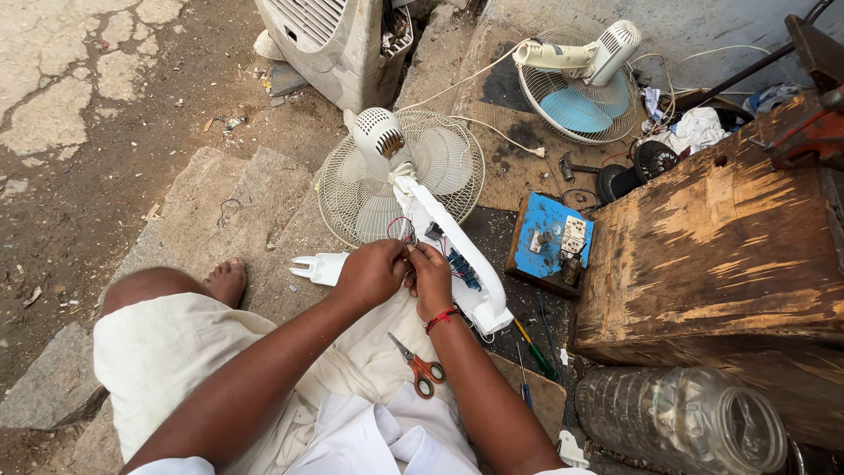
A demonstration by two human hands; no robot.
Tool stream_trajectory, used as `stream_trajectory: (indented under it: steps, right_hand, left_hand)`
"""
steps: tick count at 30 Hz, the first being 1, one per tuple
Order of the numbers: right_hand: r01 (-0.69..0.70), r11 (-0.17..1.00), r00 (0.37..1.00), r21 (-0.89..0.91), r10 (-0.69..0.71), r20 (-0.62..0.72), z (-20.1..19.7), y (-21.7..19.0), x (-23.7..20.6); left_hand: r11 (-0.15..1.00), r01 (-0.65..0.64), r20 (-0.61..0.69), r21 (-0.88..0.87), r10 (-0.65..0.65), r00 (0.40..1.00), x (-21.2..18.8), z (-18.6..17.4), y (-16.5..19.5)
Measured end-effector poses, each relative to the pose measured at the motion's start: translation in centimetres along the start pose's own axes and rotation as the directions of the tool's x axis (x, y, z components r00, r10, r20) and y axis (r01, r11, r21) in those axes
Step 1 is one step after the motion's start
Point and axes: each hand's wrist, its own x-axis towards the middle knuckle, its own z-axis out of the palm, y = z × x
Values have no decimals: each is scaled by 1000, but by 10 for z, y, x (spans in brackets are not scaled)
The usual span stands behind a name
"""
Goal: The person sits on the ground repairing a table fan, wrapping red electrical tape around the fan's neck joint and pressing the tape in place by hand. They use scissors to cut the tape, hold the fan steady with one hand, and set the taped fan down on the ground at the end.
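A white table fan [400, 171] lies face down on the stone slab with its stand base opened toward me, and red and dark wires [401, 230] spill out of it. My left hand [371, 273] pinches those wires at the base. Close beside it, my right hand [431, 280], with a red thread on its wrist, grips the same bunch of wires. Orange-handled scissors [420, 365] rest on my lap cloth just below my right forearm.
A second fan [580, 84] with blue blades lies at the back. A blue switch board [549, 242] sits next to a worn wooden box [716, 237]. Screwdrivers [533, 350] lie by the box. A clear plastic jar [681, 422] lies at bottom right. A grey cooler [338, 40] stands behind.
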Motion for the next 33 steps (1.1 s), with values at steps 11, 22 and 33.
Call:
stream_trajectory:
  steps: [11,22,33]
  right_hand:
    - [17,998,1000,-61,-16,10,-4,-2,-2]
    - [-10,998,999,-62,8,-32,-10,8,8]
    - [31,965,987,-260,12,163,-45,-1,-52]
  left_hand:
    - [991,-43,-184,126,66,981,13,28,-16]
    - [999,51,-178,20,-47,983,26,38,-22]
    - [991,-32,-18,127,34,999,1,23,-11]
